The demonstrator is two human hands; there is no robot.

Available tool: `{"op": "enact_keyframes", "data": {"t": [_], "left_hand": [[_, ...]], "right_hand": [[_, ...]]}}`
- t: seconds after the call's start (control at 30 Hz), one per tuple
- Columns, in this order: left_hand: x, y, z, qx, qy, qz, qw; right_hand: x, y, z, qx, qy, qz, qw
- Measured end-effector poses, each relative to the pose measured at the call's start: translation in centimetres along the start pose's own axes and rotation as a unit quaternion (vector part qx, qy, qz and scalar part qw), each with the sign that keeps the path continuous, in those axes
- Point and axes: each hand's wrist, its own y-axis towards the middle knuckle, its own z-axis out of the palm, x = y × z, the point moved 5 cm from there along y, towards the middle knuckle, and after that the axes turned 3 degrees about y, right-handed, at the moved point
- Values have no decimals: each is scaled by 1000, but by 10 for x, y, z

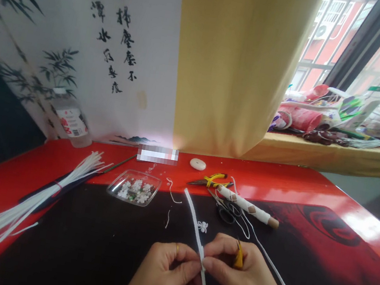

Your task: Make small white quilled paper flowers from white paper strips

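A flat white cord (192,210) runs from the middle of the mat down between my hands to the lower edge. My left hand (172,268), a ring on one finger, pinches the cord where a loop or knot seems to sit, partly hidden by fingertips. From the other side my right hand (233,266) pinches the same spot with thumb and forefinger. A small yellow tool (239,256) with a dark tip is tucked in the right hand's fingers; its kind is unclear. Just beyond my hands lies a small white knotted flower (202,226).
On the black mat (79,240) are a clear tray (112,192) of white flower beads, black-handled scissors (226,213) and a cord-wound stick (245,205). Yellow-handled pliers (214,180) lie behind. A bundle of white cords (30,201) and a bottle (73,120) are left.
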Motion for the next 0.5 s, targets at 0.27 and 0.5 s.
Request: {"op": "enact_keyframes", "data": {"t": [0.27, 0.5], "left_hand": [[3, 4, 0, 23, 51, -20, 998], [-37, -39, 10, -171, 547, 414, 707]], "right_hand": [[0, 2, -6, -36, -78, 24, 996], [11, 2, -8, -23, -215, 19, 976]]}}
